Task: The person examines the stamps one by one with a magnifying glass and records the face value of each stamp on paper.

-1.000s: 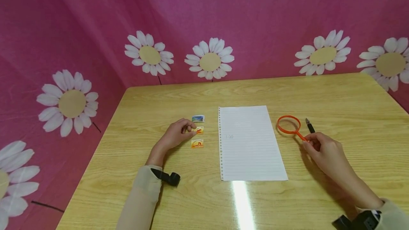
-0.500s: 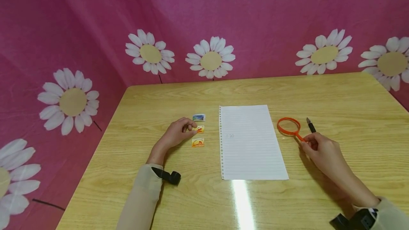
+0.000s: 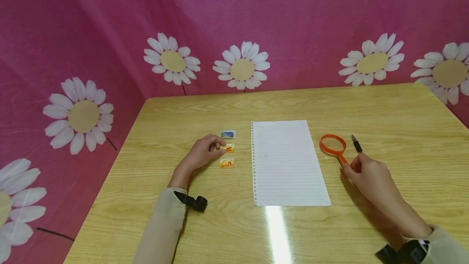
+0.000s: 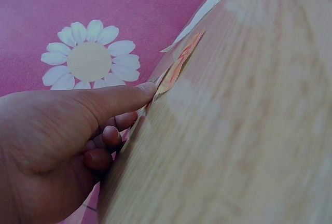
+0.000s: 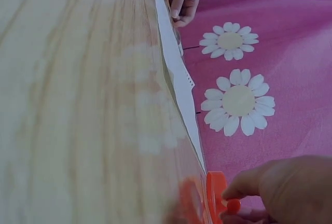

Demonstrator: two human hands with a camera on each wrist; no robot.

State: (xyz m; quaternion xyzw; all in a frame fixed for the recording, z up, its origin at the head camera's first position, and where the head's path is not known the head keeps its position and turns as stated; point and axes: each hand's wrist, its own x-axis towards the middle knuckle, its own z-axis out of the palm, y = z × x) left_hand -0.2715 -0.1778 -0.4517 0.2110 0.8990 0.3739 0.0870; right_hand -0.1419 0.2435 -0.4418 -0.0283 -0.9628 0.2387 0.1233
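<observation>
Fingers of the right hand (image 3: pixel 373 174) pinch the handle of an orange magnifying glass (image 3: pixel 340 155), its ring pointing away from the person, to the right of a lined sheet (image 3: pixel 289 166). The left hand (image 3: pixel 201 152) meets the left edge of the middle stamp (image 3: pixel 230 148), thumb at its border; the left wrist view is nearly edge-on, so I cannot tell whether those fingers pinch the stamp or merely press on it. That stamp should be feather-light, limp and easily creased, best taken by its toothed border with a soft touch; on the smooth tabletop (image 3: pixel 410 133) it would probably slide readily. The magnifying glass looks light and stiff, the handle being the place to hold. A blue stamp (image 3: pixel 228 134) lies just beyond the middle one, an orange-and-yellow stamp (image 3: pixel 227 163) just nearer, leaving little finger room. Between stamps and magnifying glass spreads the sheet, and a dark pen (image 3: pixel 357 145) lies just past the right hand.
</observation>
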